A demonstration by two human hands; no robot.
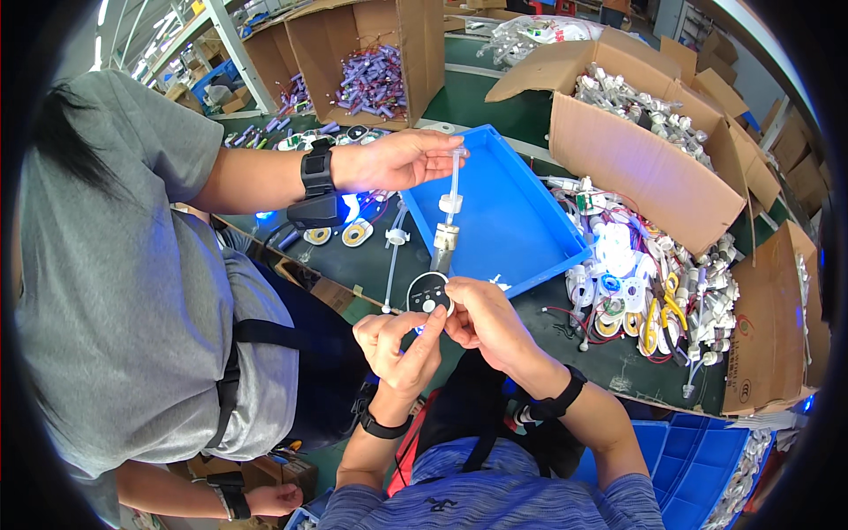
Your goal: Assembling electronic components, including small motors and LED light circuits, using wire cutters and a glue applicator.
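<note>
Round black disc (429,294) with a clear tube part (449,205) rising from it, held over the dark green bench (495,106) beside the blue tray (521,221). Right hand (488,322) fingertips pinched on the disc; left hand (397,346) curled, fingers together, touching beneath. A co-worker's hand (402,159) pinches the tube's top. Cardboard boxes (636,150) behind.

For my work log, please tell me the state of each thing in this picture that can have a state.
left hand: pinching the round disc from below
right hand: gripping the disc's right edge
round disc: held up, pump attached above
blue tray: almost empty
purple-parts box: open, on its side
white-parts box: open, full
co-worker's hand: holding the tube's top
</note>
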